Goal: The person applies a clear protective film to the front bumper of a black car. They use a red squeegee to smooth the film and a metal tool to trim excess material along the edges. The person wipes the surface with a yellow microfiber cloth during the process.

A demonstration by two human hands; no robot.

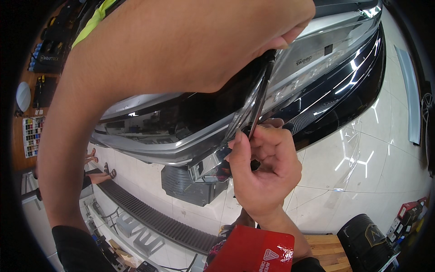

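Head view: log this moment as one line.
left hand: at upper end of dark strip, grip mostly hidden | right hand: pinching its lower end | car bodywork: black and silver, behind

A slim black strip [262,93] is running between the left fingers [280,42] and right fingers [275,141]; a long pale-blue panel [410,95] is lying well right of them, a dark ribbed grating [152,215] lower left.

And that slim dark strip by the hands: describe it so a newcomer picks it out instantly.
Start at the big silver-and-black car bodywork mid-picture. Look between the left hand, above, and the right hand, below. The dark strip slants between them: slim, straight and glossy, far narrower than the broad black panel to its right.
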